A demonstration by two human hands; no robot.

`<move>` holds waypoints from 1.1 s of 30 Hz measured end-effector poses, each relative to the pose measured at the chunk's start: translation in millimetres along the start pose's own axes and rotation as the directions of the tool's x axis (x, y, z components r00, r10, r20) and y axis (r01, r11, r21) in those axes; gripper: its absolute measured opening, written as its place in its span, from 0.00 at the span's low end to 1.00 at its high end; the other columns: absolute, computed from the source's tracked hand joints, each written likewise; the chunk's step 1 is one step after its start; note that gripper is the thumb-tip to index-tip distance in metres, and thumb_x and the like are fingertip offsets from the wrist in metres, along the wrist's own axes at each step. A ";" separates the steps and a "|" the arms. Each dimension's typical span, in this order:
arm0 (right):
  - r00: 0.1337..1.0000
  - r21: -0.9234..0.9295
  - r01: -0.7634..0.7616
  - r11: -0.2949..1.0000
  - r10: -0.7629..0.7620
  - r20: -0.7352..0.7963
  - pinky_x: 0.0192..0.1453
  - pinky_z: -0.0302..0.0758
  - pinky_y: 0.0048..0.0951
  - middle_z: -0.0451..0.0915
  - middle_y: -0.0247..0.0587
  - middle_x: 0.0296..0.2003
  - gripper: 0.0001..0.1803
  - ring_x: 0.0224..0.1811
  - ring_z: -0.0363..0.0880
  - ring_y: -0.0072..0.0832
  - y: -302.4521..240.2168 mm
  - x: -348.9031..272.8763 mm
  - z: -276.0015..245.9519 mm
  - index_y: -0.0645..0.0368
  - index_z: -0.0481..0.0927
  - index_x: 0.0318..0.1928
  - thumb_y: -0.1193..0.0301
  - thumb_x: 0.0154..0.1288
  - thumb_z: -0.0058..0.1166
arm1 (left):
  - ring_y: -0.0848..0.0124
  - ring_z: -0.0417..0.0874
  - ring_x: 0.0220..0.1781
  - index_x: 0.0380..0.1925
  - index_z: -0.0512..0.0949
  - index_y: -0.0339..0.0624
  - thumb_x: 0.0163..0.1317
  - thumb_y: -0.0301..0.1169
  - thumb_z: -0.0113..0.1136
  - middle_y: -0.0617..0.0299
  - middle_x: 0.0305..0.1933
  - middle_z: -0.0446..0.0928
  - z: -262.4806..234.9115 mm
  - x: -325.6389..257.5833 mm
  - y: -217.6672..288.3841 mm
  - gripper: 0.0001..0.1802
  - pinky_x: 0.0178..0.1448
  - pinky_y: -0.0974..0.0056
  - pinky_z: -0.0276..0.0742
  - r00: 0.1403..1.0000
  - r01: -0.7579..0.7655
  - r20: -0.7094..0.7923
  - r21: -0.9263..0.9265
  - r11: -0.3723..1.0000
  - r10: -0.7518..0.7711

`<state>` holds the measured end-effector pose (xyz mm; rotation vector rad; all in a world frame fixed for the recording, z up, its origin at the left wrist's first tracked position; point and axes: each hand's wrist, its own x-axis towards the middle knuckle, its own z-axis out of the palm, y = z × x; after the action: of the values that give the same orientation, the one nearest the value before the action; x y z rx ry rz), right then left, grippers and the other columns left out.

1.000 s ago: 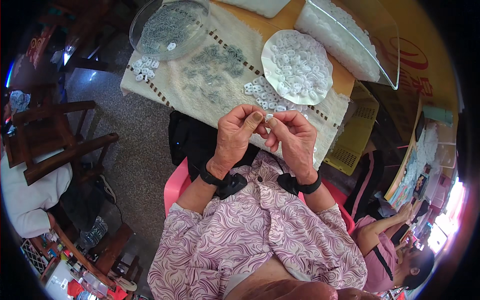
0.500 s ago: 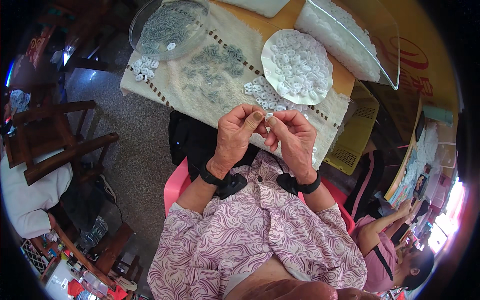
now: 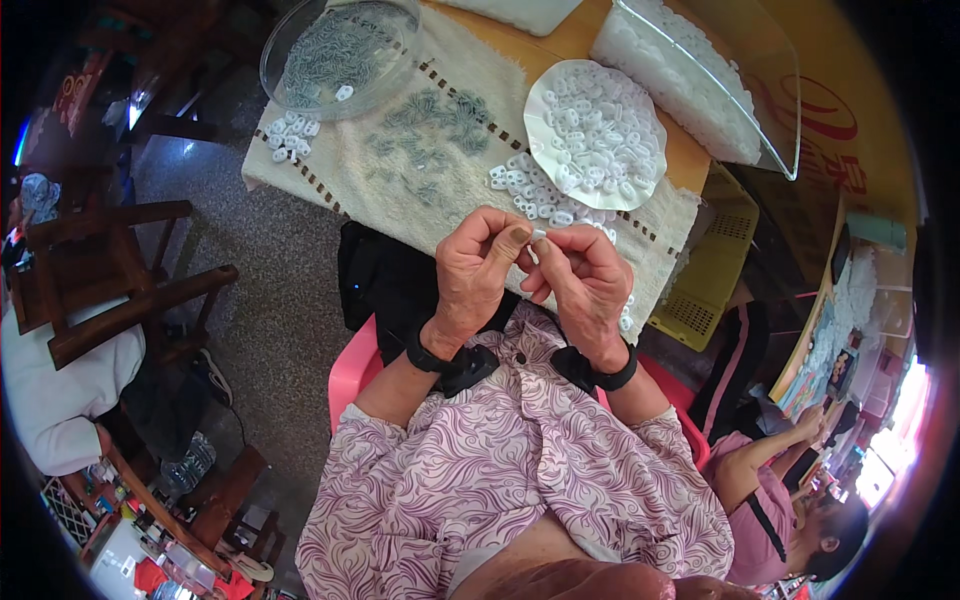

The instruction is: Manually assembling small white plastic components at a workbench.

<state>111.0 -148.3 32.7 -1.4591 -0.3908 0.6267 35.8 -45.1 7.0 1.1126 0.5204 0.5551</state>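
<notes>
My left hand (image 3: pixel 475 262) and my right hand (image 3: pixel 583 277) meet at the near edge of the towel (image 3: pixel 440 60), fingertips pinched together. Between them is a small white plastic piece (image 3: pixel 539 234), gripped from both sides; anything smaller there is hidden by the fingers. Just beyond the hands lies a loose pile of similar white pieces (image 3: pixel 540 190), below a scalloped white plate (image 3: pixel 537 110) heaped with more. Thin grey metal-looking parts (image 3: pixel 425 125) are scattered over the towel's middle. A clear round dish (image 3: pixel 272 85) at the far left holds many of the same grey parts.
A small cluster of white pieces (image 3: pixel 291 137) sits at the towel's left corner. At the back right a clear bin (image 3: pixel 680 80) holds many white pieces. A yellow crate (image 3: pixel 705 285) stands right of the table. Wooden chairs (image 3: pixel 120 270) are at left; another person (image 3: pixel 765 490) sits at lower right.
The white piece has been turned slightly between the fingertips, and the right thumb has shifted a little. Both hands stay in nearly the same place.
</notes>
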 end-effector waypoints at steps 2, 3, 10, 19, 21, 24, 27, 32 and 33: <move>1.000 -0.017 0.014 1.000 -0.014 -0.001 0.21 0.76 0.15 0.81 0.40 0.25 0.05 0.23 0.81 0.19 -1.6 0.0 0.5 0.69 0.74 0.40 0.80 0.65 0.53 | 0.81 0.76 0.27 0.33 0.76 0.34 0.66 0.29 0.58 0.66 0.28 0.77 0.9 0.3 1.0 0.08 0.31 0.75 0.73 1.000 -0.002 0.000 0.025 1.000 0.002; 1.000 0.006 0.005 1.000 -0.005 0.005 0.21 0.76 0.15 0.81 0.40 0.26 0.04 0.23 0.81 0.19 -2.4 0.5 -0.1 0.69 0.74 0.39 0.80 0.66 0.53 | 0.81 0.76 0.26 0.32 0.76 0.34 0.66 0.30 0.59 0.66 0.28 0.77 1.4 0.3 1.6 0.08 0.31 0.75 0.72 1.000 -0.003 0.000 0.051 0.999 0.003; 0.995 0.099 -0.100 0.990 0.101 -0.004 0.23 0.76 0.18 0.80 0.40 0.26 0.07 0.23 0.80 0.21 -9.4 4.9 -2.3 0.69 0.76 0.44 0.80 0.66 0.53 | 0.82 0.76 0.27 0.34 0.77 0.34 0.66 0.29 0.58 0.66 0.28 0.79 3.5 2.1 1.5 0.08 0.30 0.76 0.72 1.000 0.022 0.016 0.084 0.996 -0.023; 0.987 0.108 -0.160 0.981 0.157 0.035 0.24 0.78 0.19 0.81 0.43 0.29 0.09 0.26 0.82 0.24 -14.2 10.2 -14.5 0.70 0.76 0.45 0.79 0.66 0.53 | 0.82 0.78 0.28 0.37 0.78 0.34 0.67 0.28 0.57 0.64 0.30 0.80 1.9 3.3 0.4 0.07 0.32 0.76 0.74 0.998 0.028 0.063 0.018 0.999 -0.029; 0.985 0.122 -0.172 0.978 0.169 0.040 0.24 0.77 0.19 0.81 0.44 0.29 0.09 0.26 0.82 0.24 -15.1 10.7 -14.6 0.70 0.76 0.45 0.79 0.66 0.53 | 0.81 0.78 0.28 0.37 0.78 0.34 0.66 0.27 0.57 0.64 0.29 0.79 1.5 3.7 -1.0 0.06 0.32 0.75 0.74 0.998 -0.015 0.064 0.073 0.997 0.010; 0.981 0.136 -0.191 0.972 0.185 0.051 0.24 0.77 0.19 0.81 0.45 0.29 0.08 0.26 0.82 0.24 -14.8 10.6 -15.7 0.71 0.76 0.44 0.79 0.66 0.54 | 0.81 0.78 0.27 0.36 0.77 0.34 0.66 0.27 0.57 0.64 0.28 0.79 2.2 3.8 -3.1 0.06 0.31 0.75 0.74 0.998 -0.047 0.058 0.124 0.991 0.040; 0.983 0.132 -0.181 0.975 0.174 0.059 0.24 0.77 0.18 0.81 0.45 0.29 0.08 0.26 0.82 0.23 -13.3 9.5 -15.5 0.71 0.76 0.43 0.79 0.65 0.54 | 0.81 0.77 0.25 0.35 0.76 0.34 0.66 0.27 0.57 0.64 0.27 0.78 3.5 4.0 -3.7 0.06 0.29 0.75 0.73 0.998 -0.045 0.038 0.151 0.987 0.040; 0.987 0.125 -0.155 0.980 0.149 0.054 0.25 0.78 0.19 0.81 0.44 0.28 0.07 0.26 0.82 0.23 -12.4 7.9 -12.6 0.71 0.76 0.42 0.79 0.65 0.55 | 0.82 0.74 0.24 0.34 0.75 0.35 0.68 0.29 0.55 0.66 0.28 0.77 5.2 3.1 -1.8 0.07 0.28 0.75 0.70 0.997 -0.069 0.045 0.206 0.976 0.061; 0.992 0.095 -0.118 0.988 0.113 0.058 0.25 0.79 0.19 0.81 0.44 0.28 0.07 0.25 0.82 0.23 -10.9 7.2 -11.9 0.71 0.76 0.42 0.80 0.65 0.54 | 0.83 0.72 0.25 0.35 0.74 0.35 0.70 0.30 0.53 0.67 0.30 0.76 5.3 2.6 -0.8 0.08 0.30 0.77 0.69 0.997 -0.066 0.057 0.229 0.971 0.054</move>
<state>125.5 -153.3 41.5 -1.3799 -0.3129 0.7687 41.2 -47.3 7.8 1.3639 0.5175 0.5266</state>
